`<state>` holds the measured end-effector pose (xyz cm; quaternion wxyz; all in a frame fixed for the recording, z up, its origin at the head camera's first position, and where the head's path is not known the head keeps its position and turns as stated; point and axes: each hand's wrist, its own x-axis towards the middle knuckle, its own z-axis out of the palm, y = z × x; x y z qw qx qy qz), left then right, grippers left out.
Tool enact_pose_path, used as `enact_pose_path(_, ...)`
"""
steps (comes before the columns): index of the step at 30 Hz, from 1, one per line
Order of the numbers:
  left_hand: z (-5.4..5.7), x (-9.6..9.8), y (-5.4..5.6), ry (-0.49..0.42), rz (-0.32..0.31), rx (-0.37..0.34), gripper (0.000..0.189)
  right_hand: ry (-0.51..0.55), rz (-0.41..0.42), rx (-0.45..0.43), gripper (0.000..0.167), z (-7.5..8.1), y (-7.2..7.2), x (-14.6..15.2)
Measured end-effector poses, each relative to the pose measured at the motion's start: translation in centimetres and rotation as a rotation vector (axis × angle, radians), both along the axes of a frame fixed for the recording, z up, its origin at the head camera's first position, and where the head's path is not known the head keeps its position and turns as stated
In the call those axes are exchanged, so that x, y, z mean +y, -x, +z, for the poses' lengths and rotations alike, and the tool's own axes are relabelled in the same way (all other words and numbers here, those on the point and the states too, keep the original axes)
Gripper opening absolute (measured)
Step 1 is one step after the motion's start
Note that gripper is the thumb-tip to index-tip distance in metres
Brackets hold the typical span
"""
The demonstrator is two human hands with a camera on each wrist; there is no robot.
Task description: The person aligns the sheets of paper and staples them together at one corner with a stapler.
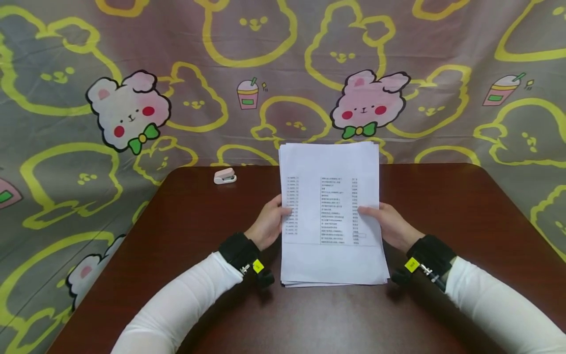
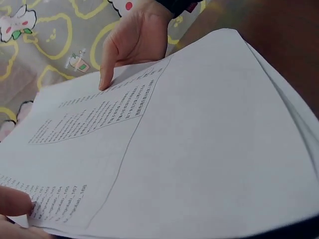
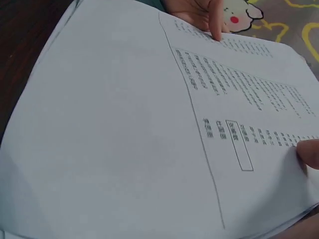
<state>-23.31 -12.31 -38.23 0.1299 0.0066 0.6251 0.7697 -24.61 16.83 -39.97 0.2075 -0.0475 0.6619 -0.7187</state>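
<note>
Both hands hold a stack of printed paper sheets (image 1: 329, 162) up above the table, its printed face toward the head camera. My left hand (image 1: 266, 223) grips the left edge, thumb on the front and fingers hidden behind. On the opposite edge my right hand (image 1: 395, 223) holds the same way, its thumb lying on the print. Sheet edges are slightly uneven at the top and bottom. In the left wrist view the paper (image 2: 214, 129) fills most of the picture, with a gap between sheets at one side. The right wrist view shows the paper's (image 3: 99, 119) blank lower part close up.
A small white and pink stapler (image 1: 225, 176) lies on the dark brown table (image 1: 199, 211) near its back edge, left of the papers. A cartoon-patterned cloth (image 1: 283, 73) hangs right behind the table. Each wrist wears a black camera strap (image 1: 240, 253).
</note>
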Motion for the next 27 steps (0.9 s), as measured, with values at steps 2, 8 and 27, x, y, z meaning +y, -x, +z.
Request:
enact_pose_path(2,0.4,0.0,0.1,0.021,-0.005,0.049,0.041,0.007,-0.007,0.025,0.049,0.5,0.0,-0.1)
enact_pose_path(8,2.1,0.2,0.4,0.019,-0.001,0.195,0.04,0.037,-0.01,0.127,0.041,2.5,0.1,0.0)
enact_pose_path(27,3.4,0.2,0.0,0.017,0.074,0.462,0.038,-0.033,-0.051,0.535,0.029,4.5,0.0,-0.5)
